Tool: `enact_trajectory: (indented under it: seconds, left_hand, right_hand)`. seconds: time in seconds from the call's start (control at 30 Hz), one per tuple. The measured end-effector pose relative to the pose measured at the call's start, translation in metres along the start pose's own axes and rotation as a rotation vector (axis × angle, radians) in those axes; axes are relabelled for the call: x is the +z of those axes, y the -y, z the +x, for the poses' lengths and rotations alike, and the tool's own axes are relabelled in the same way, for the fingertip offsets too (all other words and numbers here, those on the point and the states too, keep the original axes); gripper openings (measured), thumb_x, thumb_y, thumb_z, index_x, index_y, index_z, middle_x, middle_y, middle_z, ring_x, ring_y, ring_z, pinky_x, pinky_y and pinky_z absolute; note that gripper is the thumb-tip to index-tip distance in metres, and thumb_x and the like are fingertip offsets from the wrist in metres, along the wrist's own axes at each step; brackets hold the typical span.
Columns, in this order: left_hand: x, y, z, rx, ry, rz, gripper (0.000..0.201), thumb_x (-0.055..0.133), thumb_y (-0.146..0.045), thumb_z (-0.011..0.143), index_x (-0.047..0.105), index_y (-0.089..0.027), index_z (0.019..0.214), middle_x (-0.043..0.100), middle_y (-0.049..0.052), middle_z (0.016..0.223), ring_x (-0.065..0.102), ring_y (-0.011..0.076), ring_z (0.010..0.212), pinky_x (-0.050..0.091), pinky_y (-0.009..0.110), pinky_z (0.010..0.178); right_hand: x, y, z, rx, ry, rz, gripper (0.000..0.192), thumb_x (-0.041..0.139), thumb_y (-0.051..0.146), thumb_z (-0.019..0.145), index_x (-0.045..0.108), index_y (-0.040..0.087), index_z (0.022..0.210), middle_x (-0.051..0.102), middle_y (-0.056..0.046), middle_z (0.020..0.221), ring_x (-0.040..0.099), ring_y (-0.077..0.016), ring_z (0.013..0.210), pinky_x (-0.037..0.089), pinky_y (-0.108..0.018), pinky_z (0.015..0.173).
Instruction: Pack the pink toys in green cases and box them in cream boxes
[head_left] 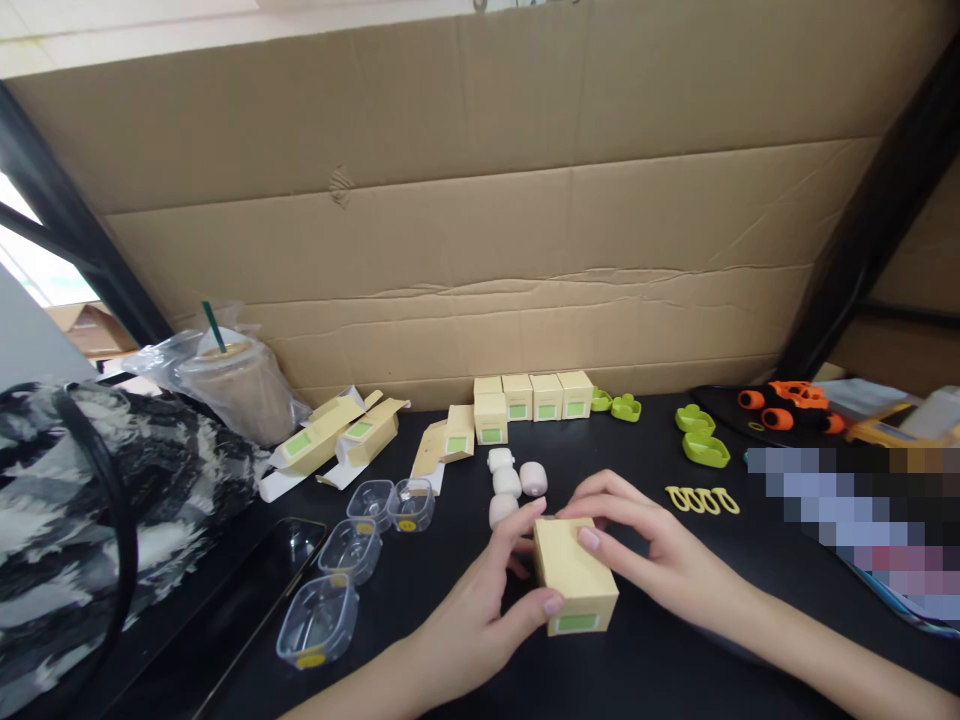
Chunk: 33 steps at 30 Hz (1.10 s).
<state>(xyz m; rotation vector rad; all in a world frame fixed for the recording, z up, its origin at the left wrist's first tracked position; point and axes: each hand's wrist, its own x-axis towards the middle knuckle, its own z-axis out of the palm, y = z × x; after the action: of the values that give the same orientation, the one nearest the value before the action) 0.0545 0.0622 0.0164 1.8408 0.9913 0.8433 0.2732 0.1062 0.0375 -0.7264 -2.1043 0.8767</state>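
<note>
Both my hands hold a small pale-yellow carton [576, 577] with a green label, just above the black table [420, 600]. My left hand [480, 610] grips its near left side, thumb at the bottom edge. My right hand [652, 555] covers its far right side, fingers on the top. Just beyond the carton lie several small white and pinkish rounded pieces [510, 485]. Left of them sit several clear plastic shells [352, 550].
A row of closed yellow cartons [536, 396] stands against the cardboard wall [480, 230]; unfolded cartons [337, 435] lie left. Green parts [701, 440], yellow clips [701, 499], orange parts [787, 405] sit right. An iced drink in plastic [236, 385], a patterned bag [67, 520], a phone [255, 590] stand left.
</note>
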Motion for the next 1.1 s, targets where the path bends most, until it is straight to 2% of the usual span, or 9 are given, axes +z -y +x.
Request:
enact_trajectory:
  seconds: [0.3,0.43,0.6,0.7,0.77,0.83,0.9,1.03,1.1]
  left_hand:
    - [-0.001,-0.008,0.002,-0.047,0.001,0.021,0.052,0.055,-0.032,0.087,0.036,-0.022,0.134,0.057,0.010,0.119,0.055,0.0217,0.102,0.043,0.039,0.092]
    - [0.000,-0.007,0.001,-0.042,-0.018,0.034,0.048,0.056,-0.030,0.086,0.039,-0.021,0.130,0.059,0.009,0.117,0.056,0.0209,0.101,0.044,0.039,0.091]
    - [0.003,-0.004,0.002,-0.008,-0.049,0.059,0.042,0.055,-0.029,0.086,0.044,-0.023,0.126,0.052,0.010,0.131,0.057,0.0205,0.101,0.045,0.039,0.091]
    - [0.004,-0.002,0.002,0.012,-0.054,0.084,0.042,0.054,-0.028,0.086,0.043,-0.024,0.127,0.050,0.009,0.134,0.056,0.0208,0.103,0.046,0.038,0.090]
    - [0.003,-0.001,0.001,0.016,-0.048,0.103,0.043,0.052,-0.028,0.087,0.042,-0.025,0.129,0.052,0.008,0.131,0.056,0.0210,0.103,0.046,0.038,0.091]
    - [0.002,-0.002,0.000,0.004,-0.039,0.116,0.046,0.052,-0.030,0.088,0.039,-0.026,0.132,0.055,0.008,0.125,0.056,0.0206,0.102,0.045,0.038,0.091]
    - [0.001,-0.003,-0.001,-0.007,-0.029,0.115,0.048,0.052,-0.030,0.088,0.036,-0.026,0.134,0.057,0.007,0.122,0.056,0.0199,0.100,0.046,0.038,0.091]
    - [0.000,-0.008,0.001,0.019,-0.010,0.098,0.038,0.052,-0.028,0.088,0.044,-0.024,0.125,0.056,0.007,0.124,0.056,0.0200,0.102,0.046,0.036,0.090]
    - [-0.001,-0.008,0.001,0.035,0.006,0.110,0.035,0.050,-0.028,0.089,0.044,-0.024,0.124,0.056,0.007,0.124,0.056,0.0205,0.104,0.046,0.037,0.090]
  right_hand:
    - [0.001,-0.002,0.001,-0.017,0.020,-0.063,0.021,0.046,0.032,0.096,0.064,0.022,0.103,0.059,-0.005,0.093,0.059,-0.0176,0.087,0.051,-0.031,0.077]
    - [0.001,-0.004,0.000,-0.058,0.020,-0.147,0.025,0.045,0.030,0.097,0.065,0.021,0.109,0.060,-0.006,0.093,0.060,-0.0171,0.085,0.052,-0.029,0.073]
    - [0.000,-0.005,-0.001,-0.193,0.002,-0.356,0.031,0.041,0.024,0.098,0.063,0.021,0.119,0.062,-0.007,0.091,0.061,-0.0170,0.079,0.051,-0.029,0.068]
    - [-0.004,-0.003,-0.002,-0.245,0.017,-0.457,0.033,0.039,0.028,0.098,0.061,0.020,0.123,0.064,-0.008,0.091,0.062,-0.0188,0.081,0.052,-0.030,0.068]
    - [-0.007,0.000,-0.003,-0.230,0.063,-0.495,0.037,0.045,0.036,0.096,0.058,0.019,0.126,0.064,-0.010,0.099,0.063,-0.0209,0.084,0.053,-0.032,0.071]
    - [-0.009,0.004,-0.003,-0.204,0.122,-0.507,0.052,0.058,0.047,0.086,0.053,0.018,0.129,0.062,-0.012,0.107,0.063,-0.0240,0.088,0.054,-0.035,0.074]
    - [-0.009,0.008,-0.003,-0.193,0.171,-0.493,0.061,0.069,0.049,0.076,0.053,0.019,0.127,0.060,-0.011,0.110,0.063,-0.0254,0.090,0.054,-0.037,0.076]
    - [-0.008,0.012,-0.003,-0.166,0.201,-0.392,0.036,0.068,0.027,0.080,0.058,0.020,0.114,0.059,-0.008,0.106,0.062,-0.0206,0.089,0.052,-0.032,0.076]
    - [-0.011,0.013,-0.004,-0.151,0.214,-0.320,0.035,0.066,0.025,0.082,0.058,0.021,0.115,0.058,-0.008,0.106,0.062,-0.0191,0.090,0.052,-0.030,0.076]
